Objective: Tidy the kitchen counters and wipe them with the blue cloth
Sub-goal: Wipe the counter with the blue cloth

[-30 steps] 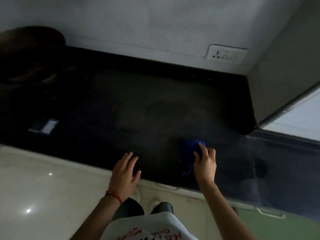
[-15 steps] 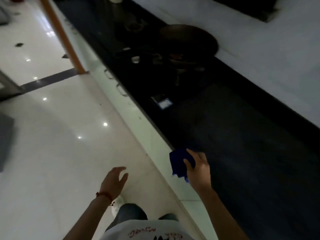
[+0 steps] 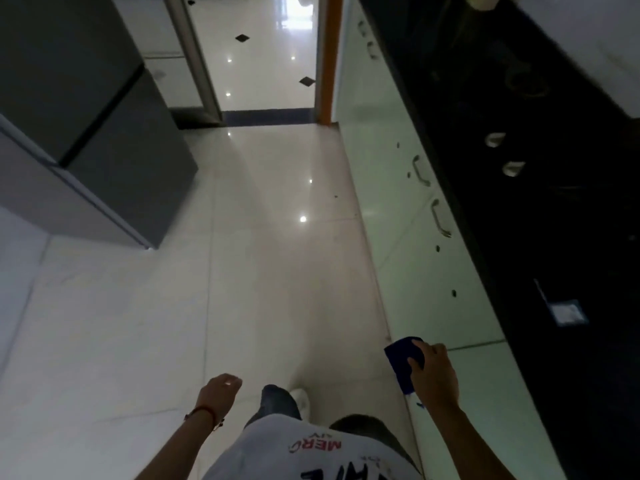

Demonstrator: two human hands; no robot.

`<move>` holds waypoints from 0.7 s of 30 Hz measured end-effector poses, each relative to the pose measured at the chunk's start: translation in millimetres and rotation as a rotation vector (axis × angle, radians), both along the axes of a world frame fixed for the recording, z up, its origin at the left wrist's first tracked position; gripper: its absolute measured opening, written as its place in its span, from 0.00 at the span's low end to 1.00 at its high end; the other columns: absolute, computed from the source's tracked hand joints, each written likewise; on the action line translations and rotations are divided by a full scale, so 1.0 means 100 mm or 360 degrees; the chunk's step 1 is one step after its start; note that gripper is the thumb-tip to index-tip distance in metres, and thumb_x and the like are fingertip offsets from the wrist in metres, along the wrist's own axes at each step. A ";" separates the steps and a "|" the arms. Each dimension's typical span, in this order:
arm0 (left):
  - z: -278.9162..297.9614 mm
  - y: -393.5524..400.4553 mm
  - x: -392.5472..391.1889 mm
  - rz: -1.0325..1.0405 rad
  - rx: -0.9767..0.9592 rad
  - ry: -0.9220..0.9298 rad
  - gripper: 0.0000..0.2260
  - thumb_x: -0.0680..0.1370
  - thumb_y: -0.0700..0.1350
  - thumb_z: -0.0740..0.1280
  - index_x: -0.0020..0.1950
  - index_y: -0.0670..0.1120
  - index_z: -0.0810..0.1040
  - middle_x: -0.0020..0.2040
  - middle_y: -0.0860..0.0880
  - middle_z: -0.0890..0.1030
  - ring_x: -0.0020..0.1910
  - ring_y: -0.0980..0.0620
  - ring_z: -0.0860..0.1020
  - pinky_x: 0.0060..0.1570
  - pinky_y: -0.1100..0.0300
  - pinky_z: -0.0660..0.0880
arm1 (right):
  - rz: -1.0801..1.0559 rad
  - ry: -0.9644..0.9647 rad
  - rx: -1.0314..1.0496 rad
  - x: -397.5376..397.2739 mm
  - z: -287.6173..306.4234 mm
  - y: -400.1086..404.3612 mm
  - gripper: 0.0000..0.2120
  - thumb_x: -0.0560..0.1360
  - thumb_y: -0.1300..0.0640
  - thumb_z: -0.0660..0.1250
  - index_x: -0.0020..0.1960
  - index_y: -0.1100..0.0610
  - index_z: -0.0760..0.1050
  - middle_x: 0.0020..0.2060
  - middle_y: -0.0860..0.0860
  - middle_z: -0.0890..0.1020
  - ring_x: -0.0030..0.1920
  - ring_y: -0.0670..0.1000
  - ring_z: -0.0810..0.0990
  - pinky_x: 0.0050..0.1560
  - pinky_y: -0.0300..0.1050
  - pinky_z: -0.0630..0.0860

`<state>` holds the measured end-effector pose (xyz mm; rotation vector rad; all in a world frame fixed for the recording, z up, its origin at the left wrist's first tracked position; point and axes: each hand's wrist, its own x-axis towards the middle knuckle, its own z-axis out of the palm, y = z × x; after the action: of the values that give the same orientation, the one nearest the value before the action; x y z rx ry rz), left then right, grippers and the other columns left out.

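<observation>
My right hand (image 3: pixel 433 374) grips the blue cloth (image 3: pixel 403 362), held off the counter in front of the pale cabinet fronts at the lower right. The dark kitchen counter (image 3: pixel 554 237) runs along the right side of the view. My left hand (image 3: pixel 218 388) hangs over the floor at the bottom centre, fingers curled down and out of sight, holding nothing that I can see; a red thread band sits on its wrist.
Pale cabinet doors with metal handles (image 3: pixel 440 218) line the counter's front. On the counter lie a small blue-white packet (image 3: pixel 568 311) and a stove with two knobs (image 3: pixel 504 154). A grey fridge (image 3: pixel 86 116) stands at the left. A doorway (image 3: pixel 270 53) opens ahead across the glossy floor.
The view has swung left from the counter top to the floor and doorway. My right hand lifted the blue cloth off the counter and carries it; my left hand left the counter edge.
</observation>
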<state>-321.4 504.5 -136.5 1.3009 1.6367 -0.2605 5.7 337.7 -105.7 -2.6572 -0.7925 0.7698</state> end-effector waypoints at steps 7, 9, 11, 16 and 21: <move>-0.16 0.61 0.05 0.0199 -0.0209 -0.0072 0.10 0.76 0.42 0.63 0.34 0.49 0.75 0.40 0.42 0.80 0.49 0.40 0.79 0.55 0.50 0.75 | 0.0082 0.0024 -0.0121 0.09 -0.24 0.86 0.17 0.77 0.58 0.61 0.65 0.58 0.69 0.57 0.61 0.72 0.49 0.59 0.77 0.43 0.47 0.74; -0.14 0.96 0.25 0.0197 -0.0203 -0.0139 0.09 0.76 0.42 0.63 0.35 0.48 0.75 0.39 0.43 0.80 0.45 0.42 0.79 0.53 0.51 0.75 | 0.0107 0.0036 -0.0156 0.18 -0.32 1.18 0.17 0.77 0.59 0.61 0.65 0.59 0.69 0.57 0.62 0.72 0.49 0.60 0.77 0.45 0.50 0.76; -0.11 1.40 0.47 0.0238 -0.0186 -0.0234 0.06 0.77 0.42 0.63 0.41 0.43 0.76 0.38 0.44 0.79 0.42 0.45 0.77 0.43 0.57 0.75 | 0.0143 0.0052 -0.0189 0.30 -0.43 1.54 0.17 0.77 0.59 0.61 0.65 0.59 0.70 0.56 0.62 0.72 0.49 0.61 0.77 0.46 0.50 0.76; -0.03 2.58 0.83 0.0517 -0.0158 -0.0313 0.05 0.77 0.41 0.62 0.45 0.41 0.74 0.37 0.46 0.77 0.34 0.52 0.73 0.31 0.63 0.68 | 0.0274 0.0123 -0.0254 0.64 -0.52 2.60 0.17 0.77 0.60 0.59 0.66 0.58 0.69 0.57 0.62 0.72 0.49 0.59 0.77 0.44 0.47 0.75; 0.11 3.54 1.01 0.0584 -0.0012 -0.0246 0.08 0.77 0.40 0.62 0.38 0.43 0.75 0.35 0.46 0.77 0.39 0.46 0.75 0.42 0.58 0.73 | 0.0465 0.0171 -0.0166 0.93 -0.40 3.86 0.17 0.77 0.61 0.60 0.65 0.58 0.69 0.56 0.61 0.72 0.49 0.58 0.77 0.44 0.46 0.76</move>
<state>-220.2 858.2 -125.8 0.9657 1.7013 0.0553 98.3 723.7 -145.4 -2.5939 -1.1562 1.0419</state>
